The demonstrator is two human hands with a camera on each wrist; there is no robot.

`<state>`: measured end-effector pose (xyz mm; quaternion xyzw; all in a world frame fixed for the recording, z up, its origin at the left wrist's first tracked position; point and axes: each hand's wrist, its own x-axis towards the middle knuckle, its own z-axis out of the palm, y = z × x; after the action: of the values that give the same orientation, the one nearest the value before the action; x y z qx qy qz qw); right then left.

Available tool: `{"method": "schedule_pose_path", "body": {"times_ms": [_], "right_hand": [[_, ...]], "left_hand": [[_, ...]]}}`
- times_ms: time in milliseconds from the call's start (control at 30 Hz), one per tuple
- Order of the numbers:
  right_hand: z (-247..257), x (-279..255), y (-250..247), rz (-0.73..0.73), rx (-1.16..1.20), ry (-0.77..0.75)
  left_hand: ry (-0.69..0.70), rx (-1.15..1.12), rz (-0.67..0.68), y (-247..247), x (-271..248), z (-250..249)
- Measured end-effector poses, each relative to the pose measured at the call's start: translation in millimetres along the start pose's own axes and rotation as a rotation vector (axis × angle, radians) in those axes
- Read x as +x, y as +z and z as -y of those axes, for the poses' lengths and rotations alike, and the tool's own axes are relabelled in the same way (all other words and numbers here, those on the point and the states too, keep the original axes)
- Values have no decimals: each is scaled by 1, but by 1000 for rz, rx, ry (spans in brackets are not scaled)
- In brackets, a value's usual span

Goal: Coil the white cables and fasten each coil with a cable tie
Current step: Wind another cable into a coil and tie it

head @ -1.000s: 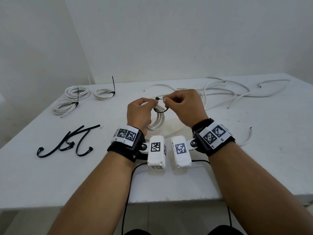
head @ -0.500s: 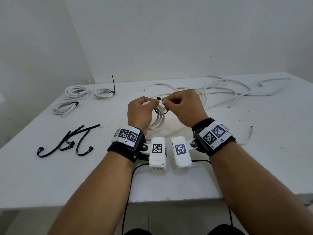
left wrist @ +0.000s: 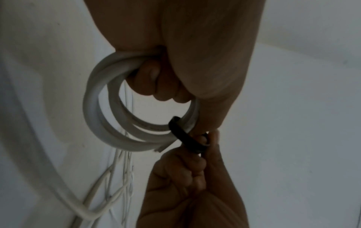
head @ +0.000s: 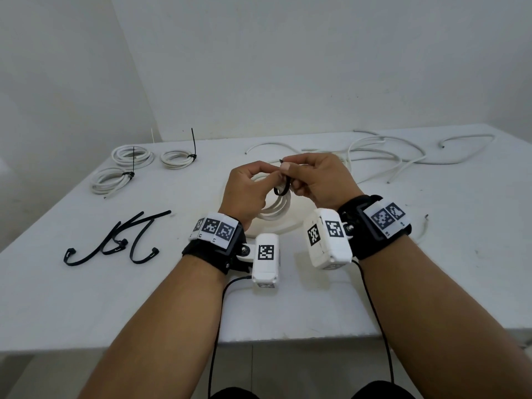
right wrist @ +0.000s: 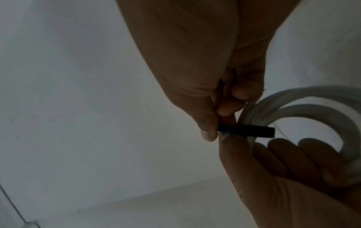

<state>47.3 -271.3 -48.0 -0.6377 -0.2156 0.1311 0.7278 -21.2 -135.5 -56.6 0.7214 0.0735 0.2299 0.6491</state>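
Observation:
A white cable coil [head: 277, 208] [left wrist: 101, 120] [right wrist: 304, 111] hangs above the table [head: 86, 298] in front of me, gripped by the curled fingers of my left hand [head: 253, 185] [left wrist: 187, 74]. A black cable tie [head: 281, 189] [left wrist: 184, 137] [right wrist: 246, 131] loops around the coil's strands. My right hand [head: 312, 180] [right wrist: 218, 111] pinches the tie's end between thumb and fingers, right beside my left fingertips. The tie's tip sticks up between the two hands. The tie's head is hidden by the fingers.
Three tied white coils [head: 131, 165] lie at the back left. Several loose black cable ties [head: 115, 240] lie at the left front. Loose white cables [head: 403, 156] sprawl across the back right. A wall [head: 288, 67] rises behind the table.
Both hands stay together at the coil. The tie loop around the strands has become smaller, and the right wrist has rolled so its camera tilts outward.

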Motion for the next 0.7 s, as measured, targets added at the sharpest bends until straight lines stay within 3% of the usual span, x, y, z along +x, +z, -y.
{"method": "schedule_pose_path", "body": {"times_ms": [300,400,567,700], "right_hand": [[4,2,-11,71,42,270],[2,2,-14,70,8,253],[5,14,-27,-176,10,133],[5,11,-23,-272,34,102]], "left_hand": [[-111,-117,105,3,1,5],[-131,-132,128,7,0,7],[-150,-243,179,9,-1,5],[-159,-321,220,13,-3,5]]}}
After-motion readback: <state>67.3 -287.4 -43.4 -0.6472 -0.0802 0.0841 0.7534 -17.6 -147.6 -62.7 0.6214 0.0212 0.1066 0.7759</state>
